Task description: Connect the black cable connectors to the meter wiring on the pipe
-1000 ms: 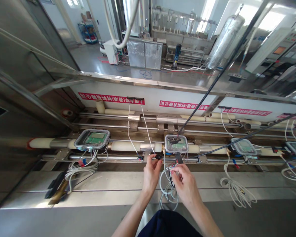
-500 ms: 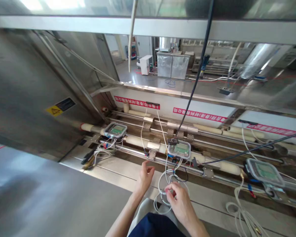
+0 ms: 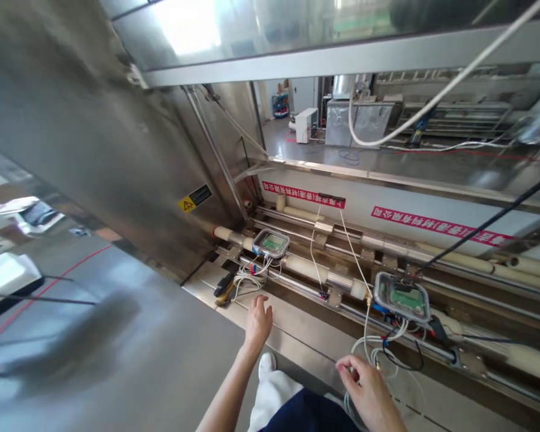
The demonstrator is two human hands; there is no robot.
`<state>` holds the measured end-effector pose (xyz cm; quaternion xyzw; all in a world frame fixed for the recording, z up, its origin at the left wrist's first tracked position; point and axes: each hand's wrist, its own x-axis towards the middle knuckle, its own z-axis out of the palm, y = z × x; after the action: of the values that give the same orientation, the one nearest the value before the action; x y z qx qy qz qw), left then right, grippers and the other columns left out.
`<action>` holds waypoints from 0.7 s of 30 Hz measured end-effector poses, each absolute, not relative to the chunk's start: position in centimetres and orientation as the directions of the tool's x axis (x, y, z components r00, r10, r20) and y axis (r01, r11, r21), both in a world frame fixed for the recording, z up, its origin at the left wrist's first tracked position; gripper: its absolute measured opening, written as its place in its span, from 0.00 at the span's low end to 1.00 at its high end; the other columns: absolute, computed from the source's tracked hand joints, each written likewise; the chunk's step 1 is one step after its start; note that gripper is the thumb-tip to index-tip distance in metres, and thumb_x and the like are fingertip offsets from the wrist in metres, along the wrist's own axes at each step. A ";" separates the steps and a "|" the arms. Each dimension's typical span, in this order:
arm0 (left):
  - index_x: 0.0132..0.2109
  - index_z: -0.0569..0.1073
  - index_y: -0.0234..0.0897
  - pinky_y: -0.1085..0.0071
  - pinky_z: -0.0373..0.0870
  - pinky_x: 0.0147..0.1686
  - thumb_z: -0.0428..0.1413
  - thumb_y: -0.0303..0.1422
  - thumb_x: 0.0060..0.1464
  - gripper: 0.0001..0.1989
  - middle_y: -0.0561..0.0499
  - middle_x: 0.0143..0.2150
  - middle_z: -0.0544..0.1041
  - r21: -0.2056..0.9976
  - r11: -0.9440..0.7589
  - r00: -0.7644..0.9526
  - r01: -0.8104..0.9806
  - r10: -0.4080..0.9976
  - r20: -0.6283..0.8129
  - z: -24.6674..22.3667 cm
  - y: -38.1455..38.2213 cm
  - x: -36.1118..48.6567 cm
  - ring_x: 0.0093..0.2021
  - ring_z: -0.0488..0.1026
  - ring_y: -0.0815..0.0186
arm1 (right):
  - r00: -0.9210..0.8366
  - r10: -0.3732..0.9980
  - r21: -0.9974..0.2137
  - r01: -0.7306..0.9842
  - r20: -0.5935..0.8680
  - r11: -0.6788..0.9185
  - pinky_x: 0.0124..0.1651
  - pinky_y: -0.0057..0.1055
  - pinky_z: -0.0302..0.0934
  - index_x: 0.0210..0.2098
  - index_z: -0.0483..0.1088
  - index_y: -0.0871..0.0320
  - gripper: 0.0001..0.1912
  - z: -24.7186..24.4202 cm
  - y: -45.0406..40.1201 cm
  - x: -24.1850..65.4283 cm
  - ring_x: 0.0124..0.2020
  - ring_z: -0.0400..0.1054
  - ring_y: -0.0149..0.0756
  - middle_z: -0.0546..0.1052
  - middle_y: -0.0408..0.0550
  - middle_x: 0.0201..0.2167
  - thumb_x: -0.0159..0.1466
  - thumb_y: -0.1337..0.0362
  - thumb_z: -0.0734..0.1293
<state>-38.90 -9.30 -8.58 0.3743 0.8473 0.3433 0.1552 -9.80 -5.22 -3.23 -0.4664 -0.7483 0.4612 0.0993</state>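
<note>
Two hands: right hand (image 3: 364, 387) fingers pinching white cable (image 3: 364, 342) running upward, left hand (image 3: 257, 318) fingers loosely spread.

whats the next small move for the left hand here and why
Probably reaching a little further forward to the loose white wire bundle under the far meter box. The left hand hovers open over the steel ledge, just short of that bundle and pointing at it, while the right hand holds the white cable from the nearer meter box.
</note>
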 end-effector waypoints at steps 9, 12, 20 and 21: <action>0.41 0.72 0.32 0.58 0.64 0.50 0.51 0.24 0.44 0.14 0.40 0.45 0.72 0.825 0.373 -0.299 0.425 0.918 -0.261 -10.2 -5.0 -48.7 0.44 0.71 0.55 | -0.362 0.874 -0.781 0.624 -0.326 -0.033 0.34 0.28 0.58 0.30 0.73 0.59 0.10 -1.2 -7.1 -25.2 0.28 0.67 0.32 0.76 0.47 0.29 0.59 0.65 0.60; 0.37 0.72 0.35 0.65 0.69 0.35 0.52 0.31 0.46 0.10 0.49 0.30 0.73 0.884 0.363 -0.108 0.294 0.932 -0.347 -8.6 -3.5 -49.2 0.29 0.71 0.62 | -0.278 0.903 -0.769 0.634 -0.326 -0.083 0.35 0.28 0.59 0.31 0.73 0.59 0.09 -1.1 -7.2 -26.9 0.29 0.68 0.33 0.77 0.48 0.31 0.59 0.66 0.60; 0.40 0.67 0.35 0.71 0.69 0.28 0.55 0.51 0.45 0.24 0.51 0.28 0.72 0.919 0.393 0.176 -0.011 0.906 -0.385 -3.2 -3.2 -43.0 0.26 0.71 0.67 | -0.184 0.928 -0.783 0.602 -0.325 -0.155 0.32 0.27 0.59 0.38 0.71 0.59 0.13 -0.3 -6.1 -28.0 0.27 0.69 0.31 0.78 0.47 0.32 0.63 0.62 0.57; 0.41 0.67 0.35 0.70 0.70 0.27 0.54 0.51 0.46 0.24 0.51 0.29 0.72 0.918 0.396 0.173 -0.004 0.905 -0.389 -2.9 -3.4 -42.5 0.25 0.71 0.66 | -0.188 0.927 -0.787 0.598 -0.323 -0.153 0.33 0.26 0.59 0.34 0.71 0.59 0.14 0.1 -5.9 -27.6 0.28 0.69 0.31 0.77 0.46 0.29 0.63 0.62 0.56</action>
<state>-42.48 -3.42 -2.91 0.4199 0.5364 0.3546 0.6405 -27.56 -5.93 0.09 -0.6106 -0.6245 0.4515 0.1825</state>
